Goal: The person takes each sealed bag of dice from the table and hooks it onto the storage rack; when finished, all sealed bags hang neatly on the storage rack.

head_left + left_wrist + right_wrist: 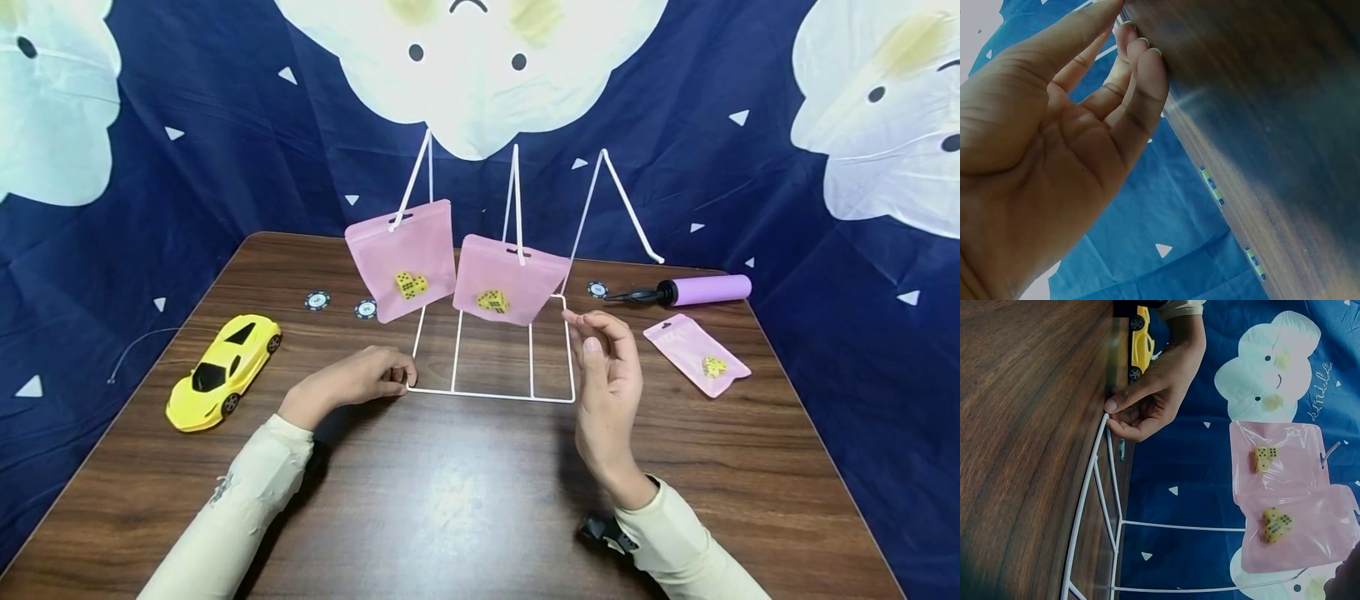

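A white wire display rack [492, 395] with three hooked arms stands on the table. My left hand [360, 377] pinches its front left corner between thumb and fingers; the right wrist view also shows this left hand [1154, 394] on the corner. A pink pouch [375, 258] with yellow dice showing hangs on the left hook, and another pink pouch [517, 287] hangs tilted on the middle hook. The right hook [651, 257] holds nothing. My right hand [611, 392] is raised beside the rack's right side, fingers loosely bent, holding nothing. A third pink pouch [686, 346] lies to its right.
A yellow toy car [225, 371] sits at the left. Poker chips [317, 301] lie toward the back. A purple hand pump [708, 290] lies at the back right. A dark blue cloth [225, 167] with clouds hangs behind the table.
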Available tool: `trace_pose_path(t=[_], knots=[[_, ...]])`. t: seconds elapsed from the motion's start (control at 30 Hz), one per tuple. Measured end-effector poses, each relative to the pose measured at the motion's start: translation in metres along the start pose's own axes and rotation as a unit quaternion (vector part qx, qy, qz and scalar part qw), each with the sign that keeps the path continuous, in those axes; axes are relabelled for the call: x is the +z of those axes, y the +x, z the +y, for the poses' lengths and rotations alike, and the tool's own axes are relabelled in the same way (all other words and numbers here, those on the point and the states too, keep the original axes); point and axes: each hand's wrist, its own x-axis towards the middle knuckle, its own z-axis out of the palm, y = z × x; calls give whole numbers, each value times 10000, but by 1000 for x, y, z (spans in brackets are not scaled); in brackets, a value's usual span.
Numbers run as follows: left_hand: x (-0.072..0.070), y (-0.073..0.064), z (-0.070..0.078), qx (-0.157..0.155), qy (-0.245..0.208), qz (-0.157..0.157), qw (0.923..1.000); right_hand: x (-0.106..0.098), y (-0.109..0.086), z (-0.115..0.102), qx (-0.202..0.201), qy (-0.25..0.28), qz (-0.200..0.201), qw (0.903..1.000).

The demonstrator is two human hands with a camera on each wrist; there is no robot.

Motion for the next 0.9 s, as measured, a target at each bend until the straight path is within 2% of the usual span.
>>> trace_pose_path(t=[0.1, 0.13, 0.2, 0.33, 0.4, 0.43, 0.57, 0.7, 0.73, 0.77, 0.9], knots=[[1, 0, -1, -68, -19, -21, 10000, -1, 0, 0, 13, 16, 6, 10000], [-1, 1, 5, -150, -41, -63, 9999, -1, 0, 0, 18, 11, 9, 10000], [1, 0, 0, 12, -49, -27, 10000, -2, 0, 0, 20, 22, 32, 10000], [-1, 1, 2, 116, -34, 12, 9999, -3, 1, 0, -21, 25, 46, 10000], [-1, 1, 4, 31, -20, -3, 10000, -3, 1, 1, -51, 34, 50, 10000], [-2, 2, 9, -140, 18, -38, 9999, -3, 1, 1, -57, 34, 52, 10000], [-1, 3, 9, -343, 114, -104, 9993, -4, 2, 1, -10, -14, 56, 10000], [-2, 2, 9, -248, 79, -85, 9996, -7, 3, 0, 112, -123, -38, 9999], [2, 3, -2, -79, 29, -63, 9999, -7, 3, 0, 138, -156, -70, 9998], [2, 2, -3, -20, 11, -57, 10000, -8, 3, 0, 156, -175, -105, 9997], [2, 3, -3, -122, -3, -96, 9999, -13, 5, 1, 169, -243, -123, 9995]])
